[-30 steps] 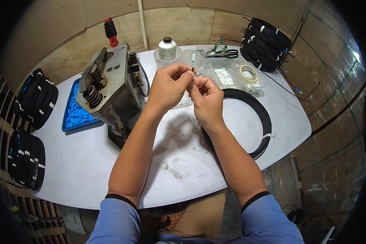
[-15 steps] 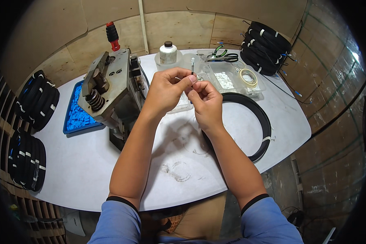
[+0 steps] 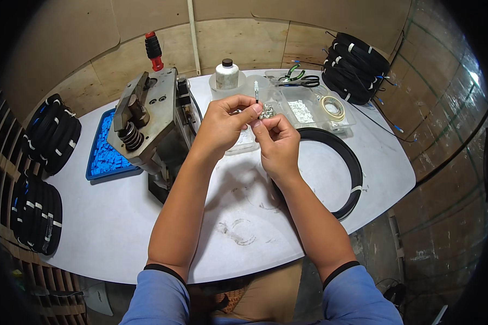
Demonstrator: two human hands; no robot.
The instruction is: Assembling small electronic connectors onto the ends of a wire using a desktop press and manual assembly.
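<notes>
Above the middle of the table, my left hand (image 3: 225, 125) pinches a thin black cable (image 3: 257, 99) between thumb and forefinger. The cable's end points up and carries a pale metallic tip (image 3: 256, 86). Just below and to the right, my right hand (image 3: 278, 145) is closed in a pinch close to the left fingertips. What lies between its fingers is hidden; it may be the same cable. Behind the fingertips shows a heap of small shiny metal parts (image 3: 267, 111). A black cable coil (image 3: 353, 169) lies on the table under and right of my right forearm.
A metal press (image 3: 160, 100) with a red-and-black handle stands left, beside a blue tray (image 3: 114, 175) of blue pieces. Behind my hands are a white bottle (image 3: 227, 75), clear bins (image 3: 308, 120), a tape roll (image 3: 332, 108), pliers (image 3: 291, 74) and scissors (image 3: 303, 82). Coil stacks (image 3: 356, 67) sit at the edges.
The hands have parted slightly, my right hand sitting a little lower, so more of the metal parts shows behind them. The whole view has shifted slightly. The left hand keeps its pinch.
</notes>
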